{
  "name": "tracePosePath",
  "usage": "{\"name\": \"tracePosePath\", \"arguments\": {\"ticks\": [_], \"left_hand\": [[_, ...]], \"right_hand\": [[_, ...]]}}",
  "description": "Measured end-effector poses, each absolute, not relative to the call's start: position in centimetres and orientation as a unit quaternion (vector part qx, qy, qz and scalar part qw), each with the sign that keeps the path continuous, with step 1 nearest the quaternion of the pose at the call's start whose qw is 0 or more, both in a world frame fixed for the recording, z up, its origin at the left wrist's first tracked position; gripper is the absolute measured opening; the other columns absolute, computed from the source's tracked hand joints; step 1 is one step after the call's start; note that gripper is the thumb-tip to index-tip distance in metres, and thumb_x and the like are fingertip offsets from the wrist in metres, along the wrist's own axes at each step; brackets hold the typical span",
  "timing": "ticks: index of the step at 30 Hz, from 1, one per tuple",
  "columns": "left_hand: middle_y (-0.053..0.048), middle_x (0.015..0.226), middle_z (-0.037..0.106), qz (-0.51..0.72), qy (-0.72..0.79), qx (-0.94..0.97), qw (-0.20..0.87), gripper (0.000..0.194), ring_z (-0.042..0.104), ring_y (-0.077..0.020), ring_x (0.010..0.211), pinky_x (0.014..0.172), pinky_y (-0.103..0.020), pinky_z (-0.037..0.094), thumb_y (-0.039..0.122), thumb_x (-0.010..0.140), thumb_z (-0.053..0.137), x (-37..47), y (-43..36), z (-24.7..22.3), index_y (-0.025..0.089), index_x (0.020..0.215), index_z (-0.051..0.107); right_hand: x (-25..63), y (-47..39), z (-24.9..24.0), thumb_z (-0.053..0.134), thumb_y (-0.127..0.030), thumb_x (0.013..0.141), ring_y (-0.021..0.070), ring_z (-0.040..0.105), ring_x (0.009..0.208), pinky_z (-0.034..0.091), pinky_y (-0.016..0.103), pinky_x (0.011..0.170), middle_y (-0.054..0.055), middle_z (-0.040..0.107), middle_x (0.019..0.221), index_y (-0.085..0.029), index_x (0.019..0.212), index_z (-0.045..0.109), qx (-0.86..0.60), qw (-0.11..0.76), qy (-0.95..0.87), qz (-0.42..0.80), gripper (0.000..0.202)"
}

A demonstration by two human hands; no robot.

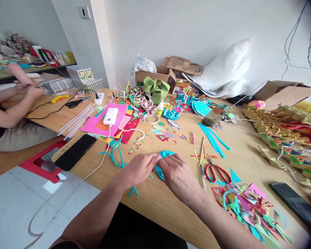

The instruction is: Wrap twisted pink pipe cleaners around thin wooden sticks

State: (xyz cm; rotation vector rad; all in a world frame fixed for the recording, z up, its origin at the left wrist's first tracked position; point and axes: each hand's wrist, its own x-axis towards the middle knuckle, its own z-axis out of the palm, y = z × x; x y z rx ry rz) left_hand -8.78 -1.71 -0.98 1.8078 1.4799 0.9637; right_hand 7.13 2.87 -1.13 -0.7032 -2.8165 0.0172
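A round turquoise paper disc (159, 173) with raised pieces at its top rim lies on the wooden table in front of me. My left hand (141, 168) is closed at the disc's upper left, thumb and fingertips pinched together. Over the disc's right side bends my right hand (176, 174), fingers closed and meeting the left fingertips; it covers much of the disc. What lies right between the fingertips is hidden. Turquoise fuzzy stems (116, 155) rest left of my hands. Beyond the disc are cut-out paper fish (162, 137) and small round paper dots (140, 141).
Red-handled scissors (217, 173) and a pile of paper scraps (251, 211) lie to the right. A black phone (75, 152) sits at the left edge; a white power bank (110, 116) trails a cable (101, 162) off the table. Another person's hands (32, 88) work at far left.
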Motion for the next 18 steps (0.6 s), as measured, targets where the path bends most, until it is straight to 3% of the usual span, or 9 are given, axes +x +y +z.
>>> {"name": "tracePosePath", "arguments": {"ticks": [3,10,18], "left_hand": [[0.001,0.060,0.055,0.351,0.555,0.644,0.392,0.040,0.049,-0.0122,0.056,0.054,-0.024,0.036,0.038,0.091,0.035,-8.5,-1.6,-1.4,0.016,0.068,0.059],[0.004,0.058,0.048,0.396,0.565,0.563,0.455,0.030,0.040,-0.0094,0.055,0.052,-0.021,0.030,0.039,0.083,0.051,-8.6,-1.5,-2.3,0.014,0.070,0.062],[-0.003,0.074,0.066,0.425,0.545,0.530,0.492,0.028,0.051,-0.0123,0.066,0.059,-0.022,0.037,0.036,0.079,0.059,-7.9,-1.5,-3.0,0.011,0.088,0.070]], "right_hand": [[7.8,2.9,-1.1,0.048,-0.010,0.088,0.0181,0.053,0.067,0.036,0.030,0.070,0.004,0.060,0.070,-0.014,0.083,0.058,-0.241,0.116,-0.963,0.027,0.012],[9.8,3.4,-0.9,0.043,-0.032,0.094,0.0170,0.058,0.070,0.040,0.027,0.066,0.005,0.064,0.072,-0.017,0.080,0.059,-0.327,0.180,-0.910,0.182,0.026],[11.0,3.2,-0.6,0.046,-0.029,0.092,0.0123,0.054,0.065,0.038,0.024,0.061,0.000,0.062,0.070,-0.019,0.078,0.059,-0.362,0.191,-0.857,0.313,0.022]]}}
